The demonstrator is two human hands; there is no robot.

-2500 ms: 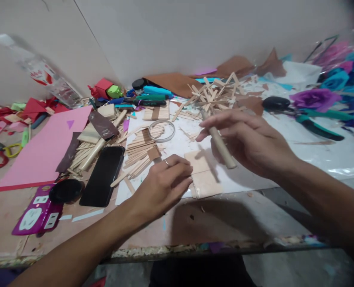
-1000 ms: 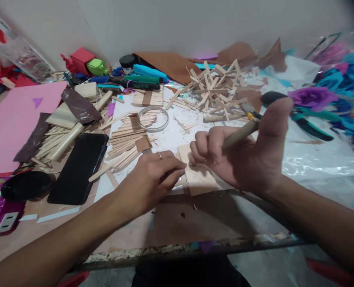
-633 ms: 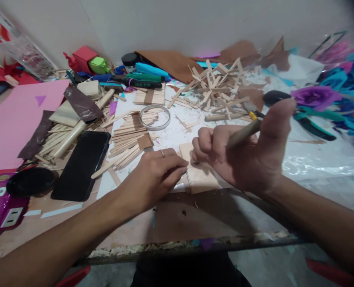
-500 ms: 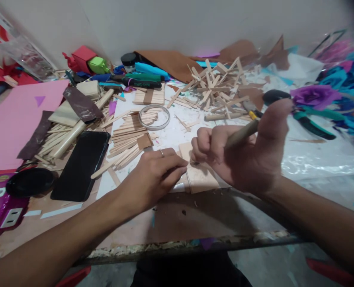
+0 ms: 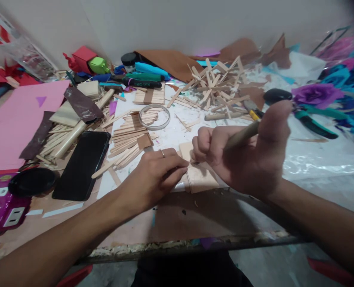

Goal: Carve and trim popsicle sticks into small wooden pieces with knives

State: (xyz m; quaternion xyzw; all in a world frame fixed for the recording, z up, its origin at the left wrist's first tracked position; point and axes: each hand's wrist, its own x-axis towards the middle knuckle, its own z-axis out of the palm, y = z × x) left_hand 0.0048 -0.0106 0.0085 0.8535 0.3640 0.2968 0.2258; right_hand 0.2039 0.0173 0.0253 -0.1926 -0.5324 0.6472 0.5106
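My right hand [image 5: 239, 163] is wrapped round a tool with a thick, round, brownish handle [image 5: 242, 135]; the fist hides its working end, and the thumb stands raised along the handle. Under that fist lies a flat, pale wooden board [image 5: 202, 179] at the table's front. My left hand [image 5: 161, 175], with a ring on one finger, has its thumb and forefinger pinched together at the board's left edge. What those fingertips hold, if anything, is too small to make out. The two hands nearly meet over the board.
Craft sticks [image 5: 126, 139] lie stacked to the left, below a roll of tape [image 5: 154, 116]. A heap of loose sticks [image 5: 209, 85] sits behind. A phone [image 5: 83, 165] and a purple power strip [image 5: 3, 203] are at left; green-handled pliers [image 5: 317, 123] are at right.
Both hands hold nearly the same pose over the board. The whole view has shifted only very slightly.
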